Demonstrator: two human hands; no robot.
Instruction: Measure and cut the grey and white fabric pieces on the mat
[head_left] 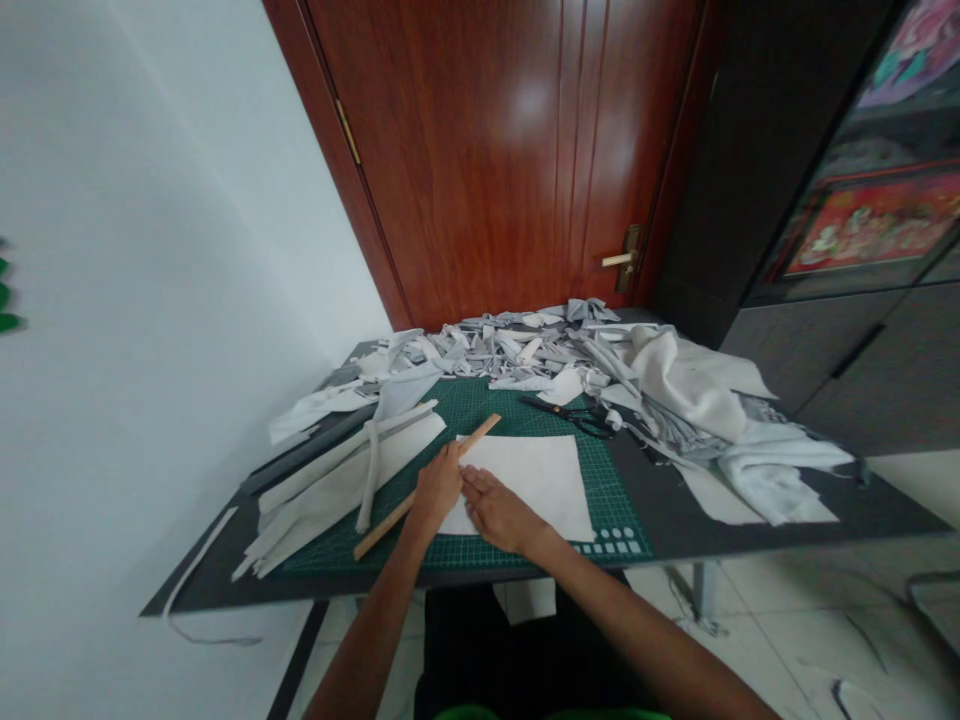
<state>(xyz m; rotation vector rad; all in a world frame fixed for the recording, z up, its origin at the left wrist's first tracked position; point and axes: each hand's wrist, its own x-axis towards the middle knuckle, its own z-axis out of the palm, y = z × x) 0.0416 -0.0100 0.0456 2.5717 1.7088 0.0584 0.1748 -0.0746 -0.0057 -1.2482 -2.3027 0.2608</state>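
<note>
A white fabric piece lies flat on a green cutting mat. A wooden ruler runs at a slant along the left side of the fabric. My left hand is closed on the ruler near its middle, at the fabric's left edge. Close beside it, my right hand lies on the fabric with its fingers stretched toward the left hand. Black scissors rest on the mat beyond the fabric.
Long fabric strips lie left of the ruler. A heap of grey and white scraps spreads along the back of the dark table. Larger crumpled cloth covers the right side. A wooden door stands behind.
</note>
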